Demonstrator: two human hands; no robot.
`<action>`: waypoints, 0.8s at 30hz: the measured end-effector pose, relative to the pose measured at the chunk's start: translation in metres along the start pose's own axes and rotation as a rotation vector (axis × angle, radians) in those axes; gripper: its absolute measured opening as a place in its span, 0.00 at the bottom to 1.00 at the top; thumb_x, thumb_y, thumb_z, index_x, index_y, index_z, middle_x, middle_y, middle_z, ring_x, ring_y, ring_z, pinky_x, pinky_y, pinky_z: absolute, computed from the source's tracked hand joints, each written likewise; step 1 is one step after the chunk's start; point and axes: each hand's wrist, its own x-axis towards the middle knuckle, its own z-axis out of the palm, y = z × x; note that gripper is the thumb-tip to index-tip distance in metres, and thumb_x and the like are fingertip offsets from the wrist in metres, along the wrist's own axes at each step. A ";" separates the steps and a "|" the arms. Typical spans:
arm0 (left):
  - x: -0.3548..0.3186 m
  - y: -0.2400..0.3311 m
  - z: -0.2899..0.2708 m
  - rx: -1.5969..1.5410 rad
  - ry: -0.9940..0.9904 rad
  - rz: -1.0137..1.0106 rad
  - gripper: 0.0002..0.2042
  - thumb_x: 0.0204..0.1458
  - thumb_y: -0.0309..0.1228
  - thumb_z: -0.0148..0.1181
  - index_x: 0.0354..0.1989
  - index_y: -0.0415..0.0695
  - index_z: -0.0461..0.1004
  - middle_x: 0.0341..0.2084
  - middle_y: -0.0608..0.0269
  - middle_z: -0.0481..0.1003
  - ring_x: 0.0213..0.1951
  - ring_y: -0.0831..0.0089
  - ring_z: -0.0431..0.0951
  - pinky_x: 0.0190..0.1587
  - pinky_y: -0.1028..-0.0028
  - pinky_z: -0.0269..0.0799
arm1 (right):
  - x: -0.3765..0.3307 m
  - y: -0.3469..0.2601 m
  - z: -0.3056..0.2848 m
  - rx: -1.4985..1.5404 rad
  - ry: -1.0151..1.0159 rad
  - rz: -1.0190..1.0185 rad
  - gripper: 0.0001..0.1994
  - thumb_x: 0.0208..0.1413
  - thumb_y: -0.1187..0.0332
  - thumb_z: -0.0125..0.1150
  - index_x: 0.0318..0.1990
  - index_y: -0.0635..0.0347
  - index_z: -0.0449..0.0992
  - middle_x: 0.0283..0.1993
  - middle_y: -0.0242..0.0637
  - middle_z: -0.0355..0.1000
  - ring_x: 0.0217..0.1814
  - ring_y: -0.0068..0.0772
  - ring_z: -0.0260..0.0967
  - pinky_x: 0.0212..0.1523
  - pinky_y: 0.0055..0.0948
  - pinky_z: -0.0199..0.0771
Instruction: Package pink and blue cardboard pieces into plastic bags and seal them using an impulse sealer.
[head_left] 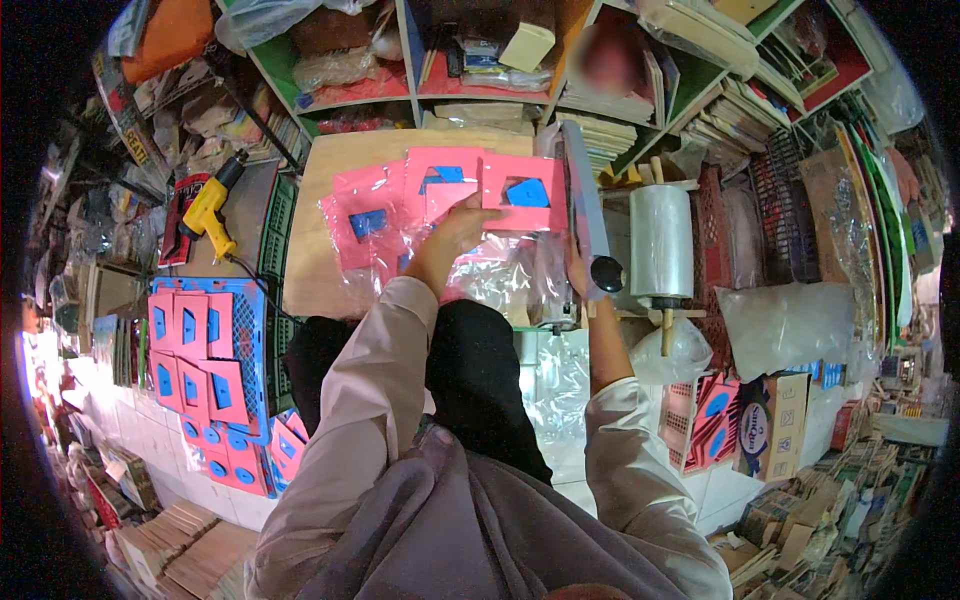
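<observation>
While your left hand (462,225) lies with spread fingers on the pink cards (440,195) in their clear plastic wrap (500,280), pressing them flat on the wooden board (320,200), your right hand (577,268) is near the lower end of the long sealing bar (585,200), just above its black knob (606,272). How far the right hand is open you cannot tell from this view, because the bar and the film hide its fingers; it seems to touch the bar or the film beside it. The cards lie in a loose fan, touching the bar on its left side, and each has a blue shape in its window. To do this step well, I think you should keep the cards square under the flat hand, pull the film smooth so no fold comes under the bar, and keep the left fingertips away from the bar's edge. More pink cards wait on the blue crate (250,330) at your left, and a roll of clear film (661,240) stands on its holder at your right, near the bar. A yellow drill (210,205) lies beyond the board, well apart from your hands.
</observation>
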 end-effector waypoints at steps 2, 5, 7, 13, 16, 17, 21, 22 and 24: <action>-0.002 -0.003 0.002 -0.030 0.038 0.003 0.21 0.47 0.23 0.56 0.51 0.41 0.61 0.44 0.59 0.68 0.47 0.66 0.69 0.46 0.68 0.70 | 0.002 0.000 0.000 -0.004 -0.005 -0.011 0.17 0.56 0.65 0.43 0.51 0.61 0.65 0.48 0.49 0.66 0.43 0.48 0.68 0.43 0.36 0.68; -0.005 -0.005 0.006 -0.023 0.148 -0.060 0.20 0.47 0.21 0.55 0.50 0.38 0.60 0.45 0.55 0.67 0.47 0.64 0.69 0.49 0.65 0.69 | 0.002 0.001 0.002 -0.001 -0.017 -0.022 0.18 0.56 0.63 0.43 0.51 0.61 0.65 0.47 0.50 0.66 0.43 0.48 0.68 0.43 0.36 0.68; -0.007 -0.006 0.008 -0.096 0.169 -0.103 0.19 0.47 0.21 0.54 0.49 0.36 0.61 0.45 0.53 0.66 0.46 0.62 0.70 0.51 0.64 0.69 | -0.002 0.003 0.003 0.009 -0.080 0.046 0.18 0.56 0.62 0.42 0.51 0.61 0.65 0.46 0.50 0.67 0.43 0.48 0.68 0.43 0.35 0.68; -0.006 -0.006 0.008 -0.201 0.042 -0.003 0.15 0.49 0.20 0.53 0.46 0.34 0.64 0.43 0.51 0.68 0.45 0.58 0.71 0.50 0.63 0.69 | 0.002 0.012 -0.016 0.089 -0.194 0.286 0.22 0.58 0.55 0.40 0.51 0.64 0.66 0.45 0.53 0.67 0.43 0.45 0.68 0.43 0.34 0.67; -0.001 -0.003 0.007 -0.179 0.046 -0.010 0.15 0.49 0.20 0.52 0.47 0.35 0.64 0.43 0.51 0.68 0.45 0.58 0.71 0.49 0.62 0.70 | 0.022 0.006 -0.060 0.264 -0.394 0.751 0.23 0.58 0.53 0.40 0.49 0.64 0.68 0.46 0.52 0.67 0.43 0.42 0.67 0.43 0.33 0.66; 0.001 -0.002 0.006 -0.162 0.065 -0.017 0.16 0.48 0.19 0.52 0.47 0.36 0.64 0.43 0.52 0.68 0.44 0.58 0.71 0.49 0.62 0.70 | 0.031 -0.002 -0.075 0.294 -0.453 0.969 0.24 0.58 0.52 0.40 0.48 0.64 0.69 0.46 0.52 0.67 0.44 0.41 0.67 0.44 0.32 0.66; 0.003 0.000 0.006 -0.140 0.119 -0.028 0.17 0.47 0.19 0.53 0.48 0.37 0.64 0.44 0.53 0.68 0.45 0.59 0.71 0.49 0.62 0.70 | 0.056 -0.048 -0.128 0.767 -0.221 0.738 0.24 0.57 0.52 0.42 0.40 0.68 0.73 0.44 0.43 0.69 0.47 0.33 0.64 0.48 0.25 0.60; 0.003 0.000 0.006 -0.151 0.118 -0.019 0.16 0.47 0.19 0.54 0.46 0.38 0.65 0.42 0.54 0.69 0.44 0.59 0.71 0.48 0.62 0.71 | 0.061 -0.057 -0.133 0.797 -0.287 0.620 0.24 0.58 0.53 0.42 0.39 0.69 0.73 0.42 0.40 0.69 0.48 0.32 0.63 0.49 0.22 0.58; 0.003 -0.001 0.005 -0.171 0.107 0.012 0.13 0.46 0.19 0.54 0.42 0.39 0.67 0.40 0.56 0.70 0.43 0.60 0.72 0.45 0.63 0.73 | 0.065 -0.072 -0.125 0.565 -0.300 0.604 0.24 0.56 0.53 0.45 0.39 0.71 0.72 0.43 0.44 0.69 0.47 0.35 0.65 0.47 0.26 0.61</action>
